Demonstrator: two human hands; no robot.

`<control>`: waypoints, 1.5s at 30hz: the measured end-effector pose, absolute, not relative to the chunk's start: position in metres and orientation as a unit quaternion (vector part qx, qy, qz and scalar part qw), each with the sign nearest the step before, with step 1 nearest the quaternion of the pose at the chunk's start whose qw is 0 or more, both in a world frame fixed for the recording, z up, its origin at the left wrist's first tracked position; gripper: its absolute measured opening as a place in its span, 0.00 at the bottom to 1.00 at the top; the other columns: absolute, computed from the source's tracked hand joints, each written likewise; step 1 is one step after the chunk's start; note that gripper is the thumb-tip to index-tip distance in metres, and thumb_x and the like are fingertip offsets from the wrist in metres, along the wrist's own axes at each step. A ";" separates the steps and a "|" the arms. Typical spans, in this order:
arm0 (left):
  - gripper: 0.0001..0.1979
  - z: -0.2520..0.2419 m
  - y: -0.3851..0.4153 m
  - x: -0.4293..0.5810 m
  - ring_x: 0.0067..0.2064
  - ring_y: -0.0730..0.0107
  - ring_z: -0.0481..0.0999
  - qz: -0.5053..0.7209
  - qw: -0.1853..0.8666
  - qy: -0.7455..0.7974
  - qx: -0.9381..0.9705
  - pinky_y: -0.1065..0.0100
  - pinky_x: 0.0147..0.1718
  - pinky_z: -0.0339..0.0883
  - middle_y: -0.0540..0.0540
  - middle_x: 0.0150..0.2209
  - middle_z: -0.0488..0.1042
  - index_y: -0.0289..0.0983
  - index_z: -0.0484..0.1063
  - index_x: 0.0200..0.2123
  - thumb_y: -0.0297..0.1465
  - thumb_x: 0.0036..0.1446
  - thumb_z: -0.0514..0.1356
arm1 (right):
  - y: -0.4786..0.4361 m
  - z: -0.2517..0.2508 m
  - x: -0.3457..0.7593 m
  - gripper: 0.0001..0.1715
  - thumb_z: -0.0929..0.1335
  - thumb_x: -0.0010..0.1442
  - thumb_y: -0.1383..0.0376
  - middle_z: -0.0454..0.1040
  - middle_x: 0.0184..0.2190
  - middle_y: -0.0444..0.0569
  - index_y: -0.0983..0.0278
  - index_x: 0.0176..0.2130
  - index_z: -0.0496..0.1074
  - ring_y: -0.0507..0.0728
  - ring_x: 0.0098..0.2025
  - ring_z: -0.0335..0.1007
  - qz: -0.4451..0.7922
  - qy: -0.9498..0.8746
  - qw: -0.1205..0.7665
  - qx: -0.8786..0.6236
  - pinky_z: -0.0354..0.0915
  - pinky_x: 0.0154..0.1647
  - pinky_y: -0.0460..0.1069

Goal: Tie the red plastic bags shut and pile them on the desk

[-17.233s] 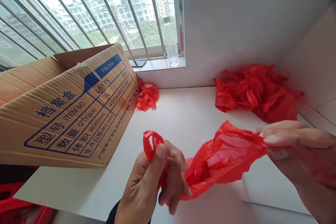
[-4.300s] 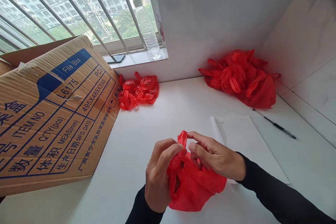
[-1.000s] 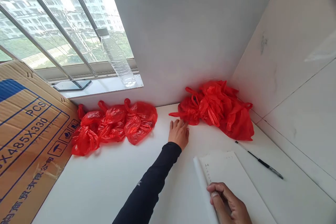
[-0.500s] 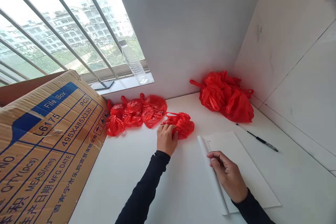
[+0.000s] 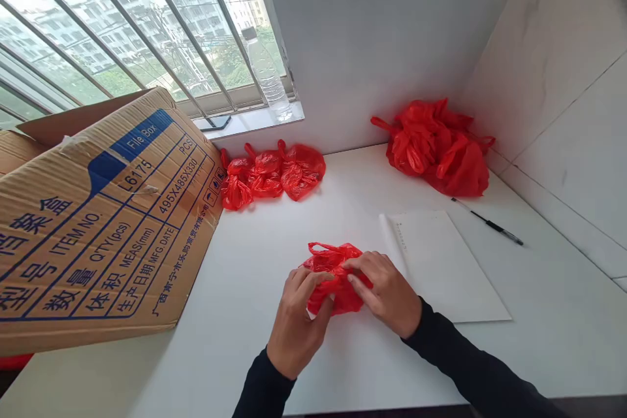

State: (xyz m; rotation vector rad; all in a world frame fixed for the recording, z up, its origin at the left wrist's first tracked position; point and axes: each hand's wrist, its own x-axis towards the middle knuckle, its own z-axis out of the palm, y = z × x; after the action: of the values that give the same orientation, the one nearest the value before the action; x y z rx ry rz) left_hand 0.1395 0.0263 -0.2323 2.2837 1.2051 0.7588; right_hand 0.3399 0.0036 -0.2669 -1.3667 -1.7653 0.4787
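A crumpled red plastic bag lies on the white table close in front of me. My left hand pinches its left side with curled fingers. My right hand rests on its right side, fingers pressed into the plastic. Against the back wall sit three tied red bags in a row. In the right corner lies a loose heap of red bags.
A large cardboard file box leans on the table's left side. A white sheet of paper lies right of my hands, a black pen beyond it. A clear water bottle and a phone stand on the window sill.
My left hand has pulled one red bag from near the back row to the table's front. My right hand left the paper and joined it on the bag.
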 end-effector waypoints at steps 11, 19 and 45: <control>0.21 -0.236 0.030 0.116 0.50 0.64 0.74 0.330 0.328 0.444 0.766 0.60 0.48 0.73 0.44 0.48 0.73 0.46 0.68 0.55 0.22 0.64 0.49 | -0.014 -0.255 0.356 0.11 0.65 0.65 0.66 0.72 0.47 0.50 0.59 0.48 0.67 0.61 0.52 0.68 0.226 -0.653 0.414 -0.593 0.67 0.53 0.57; 0.04 -0.245 0.036 0.140 0.39 0.63 0.72 0.258 0.341 0.441 0.789 0.60 0.39 0.69 0.47 0.36 0.75 0.42 0.75 0.37 0.30 0.63 0.59 | -0.012 -0.256 0.355 0.10 0.62 0.69 0.68 0.73 0.39 0.46 0.58 0.44 0.71 0.57 0.44 0.68 0.265 -0.672 0.384 -0.576 0.67 0.45 0.54; 0.23 -0.191 0.010 0.134 0.42 0.68 0.66 0.408 0.191 0.542 0.709 0.66 0.41 0.64 0.50 0.41 0.66 0.50 0.72 0.57 0.29 0.59 0.66 | -0.023 -0.223 0.387 0.11 0.67 0.67 0.52 0.71 0.33 0.43 0.56 0.38 0.70 0.56 0.34 0.67 0.420 -0.488 0.455 -0.616 0.65 0.34 0.50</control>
State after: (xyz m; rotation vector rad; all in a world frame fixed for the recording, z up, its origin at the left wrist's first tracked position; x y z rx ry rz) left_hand 0.1344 0.0098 -0.1911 1.9927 1.5233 1.1455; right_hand 0.3868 -0.0231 -0.2225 -1.5191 -1.2029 1.0355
